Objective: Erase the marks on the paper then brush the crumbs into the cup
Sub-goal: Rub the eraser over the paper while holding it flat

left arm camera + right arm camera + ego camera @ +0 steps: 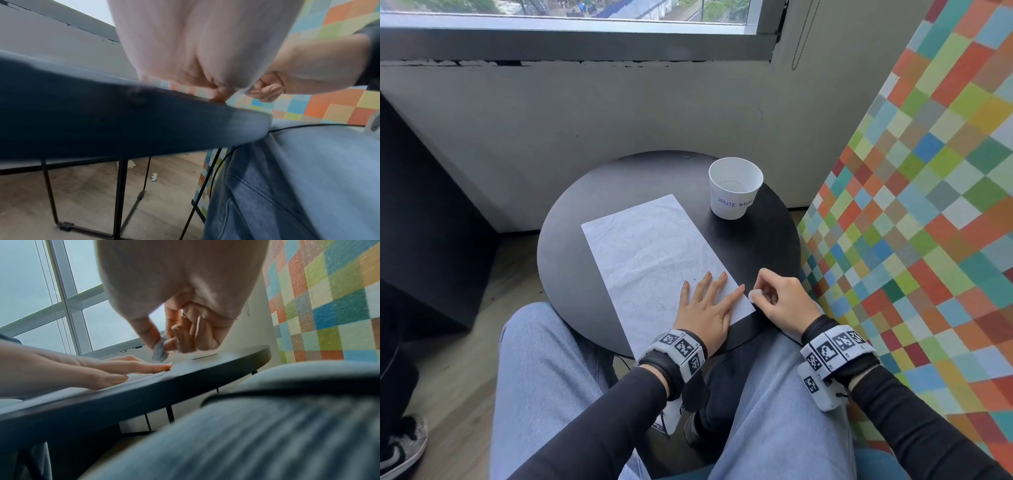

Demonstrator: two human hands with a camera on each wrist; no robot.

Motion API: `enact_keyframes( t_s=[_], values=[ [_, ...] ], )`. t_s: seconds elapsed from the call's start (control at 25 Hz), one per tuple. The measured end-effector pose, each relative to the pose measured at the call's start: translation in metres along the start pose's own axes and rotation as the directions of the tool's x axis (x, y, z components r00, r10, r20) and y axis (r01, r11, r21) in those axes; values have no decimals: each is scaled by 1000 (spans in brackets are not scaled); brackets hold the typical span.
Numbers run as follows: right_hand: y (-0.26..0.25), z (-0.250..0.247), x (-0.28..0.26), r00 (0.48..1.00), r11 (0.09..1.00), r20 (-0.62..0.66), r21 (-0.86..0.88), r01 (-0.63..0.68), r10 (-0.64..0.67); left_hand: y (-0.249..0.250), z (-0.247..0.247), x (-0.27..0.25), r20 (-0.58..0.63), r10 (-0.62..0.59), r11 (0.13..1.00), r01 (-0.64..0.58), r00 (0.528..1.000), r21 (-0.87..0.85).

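Observation:
A white sheet of paper (650,257) covered with faint pencil scribbles lies slanted on the round black table (571,219). My left hand (705,305) presses flat on the paper's near right corner, fingers straight. My right hand (777,296) pinches a small white eraser (756,294) just off the paper's right edge, a little above the tabletop; in the right wrist view the eraser (160,349) hangs between thumb and fingers. A white paper cup (734,187) labelled "WASTE BASKET" stands upright at the table's far right.
A wall of coloured squares (914,205) rises close on the right. A grey wall and window sill run behind the table. My knees in light jeans (544,370) sit against the table's near edge. A black cable (211,170) hangs under the table.

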State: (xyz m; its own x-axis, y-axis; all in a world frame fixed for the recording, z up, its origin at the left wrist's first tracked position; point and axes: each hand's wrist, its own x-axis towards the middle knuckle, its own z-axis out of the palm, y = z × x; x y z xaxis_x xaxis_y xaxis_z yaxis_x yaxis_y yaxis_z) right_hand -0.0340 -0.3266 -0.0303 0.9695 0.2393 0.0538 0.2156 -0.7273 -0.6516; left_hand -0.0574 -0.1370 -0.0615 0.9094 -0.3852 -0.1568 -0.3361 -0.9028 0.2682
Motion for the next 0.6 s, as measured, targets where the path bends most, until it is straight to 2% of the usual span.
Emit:
enact_keyframes(
  t_s=[0.12,0.24,0.6],
  values=[
    [0,0,-2,997,1000,77,-18,1,1,5,-11,1,75,-25,999,23,997,31],
    [0,0,-1,997,1000,75,-24,20,-18,8,-15,0,123,-39,998,32,992,58],
    [0,-1,-2,993,1000,121,-12,5,-3,10,-16,-1,128,-47,996,37,991,77]
  ],
)
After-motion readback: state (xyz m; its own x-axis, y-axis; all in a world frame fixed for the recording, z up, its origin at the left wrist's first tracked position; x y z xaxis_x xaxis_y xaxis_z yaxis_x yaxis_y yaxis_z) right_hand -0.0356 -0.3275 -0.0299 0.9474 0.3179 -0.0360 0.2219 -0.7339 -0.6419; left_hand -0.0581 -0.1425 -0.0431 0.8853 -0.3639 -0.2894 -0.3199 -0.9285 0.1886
